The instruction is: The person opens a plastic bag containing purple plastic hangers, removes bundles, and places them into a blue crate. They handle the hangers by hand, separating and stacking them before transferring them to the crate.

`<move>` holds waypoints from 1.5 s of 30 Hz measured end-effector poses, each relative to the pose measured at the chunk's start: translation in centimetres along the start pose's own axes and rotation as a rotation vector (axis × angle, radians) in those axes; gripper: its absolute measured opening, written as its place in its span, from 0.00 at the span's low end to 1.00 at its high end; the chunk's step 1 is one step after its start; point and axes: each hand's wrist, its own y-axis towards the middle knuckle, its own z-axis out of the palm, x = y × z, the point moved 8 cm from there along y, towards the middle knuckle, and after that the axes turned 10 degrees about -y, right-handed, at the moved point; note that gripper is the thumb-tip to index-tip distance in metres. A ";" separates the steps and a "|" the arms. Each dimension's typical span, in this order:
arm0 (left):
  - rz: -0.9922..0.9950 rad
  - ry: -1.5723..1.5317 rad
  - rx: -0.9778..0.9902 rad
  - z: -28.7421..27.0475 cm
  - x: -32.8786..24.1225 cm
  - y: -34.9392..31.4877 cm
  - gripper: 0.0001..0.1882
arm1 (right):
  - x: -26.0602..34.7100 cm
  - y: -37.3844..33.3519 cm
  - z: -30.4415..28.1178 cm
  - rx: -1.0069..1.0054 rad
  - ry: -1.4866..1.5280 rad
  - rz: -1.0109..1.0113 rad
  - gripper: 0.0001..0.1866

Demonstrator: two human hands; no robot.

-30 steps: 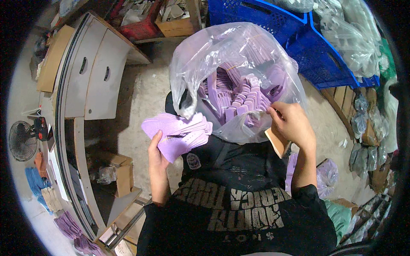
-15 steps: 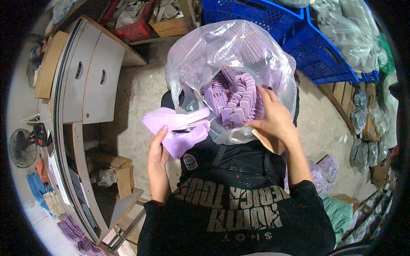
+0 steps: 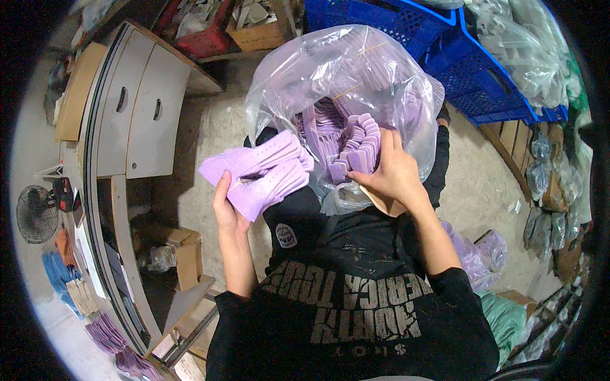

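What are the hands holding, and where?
The left hand holds a purple bundle by its lower-left edge; the right hand, a tan piece by its upper part, while touching a purple stack.

Right fingers [image 3: 392, 141] now around bagged purple pieces [image 3: 363, 141]

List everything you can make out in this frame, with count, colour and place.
Bundle: 1, purple, left hand
Plastic bag: 1, clear, across the lap
Bagged pieces: many, purple, inside that bag
Flat piece: 1, tan, under right palm
Blue crates: at least 2, upper right
Wrapped goods: uncounted, clear plastic, above crates
Red crate: 1, top left
Cabinet: 1, grey, left
Fan: 1, dark, far left
Loose stacks: at least 2, purple, lower left
Green sack: 1, lower right
T-shirt: 1, black, worn
Left hand: 1, bare, holding bundle
Right hand: 1, bare, at bagged pieces
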 end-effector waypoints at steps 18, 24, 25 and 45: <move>0.103 0.432 -0.125 -2.4 -1.5 0.9 0.31 | 0.3 -0.8 -7.2 -0.224 0.586 0.021 0.34; 0.122 0.368 -0.137 -0.6 -0.8 2.6 0.36 | 9.6 -1.0 -10.1 0.082 0.227 -0.599 0.32; 0.123 0.378 -0.125 -0.5 -0.8 2.8 0.36 | 11.5 -1.5 -9.5 0.119 0.176 -0.702 0.30; 0.063 0.452 -0.056 -1.0 -0.9 2.3 0.32 | 1.8 -3.6 8.8 0.764 0.544 -0.053 0.32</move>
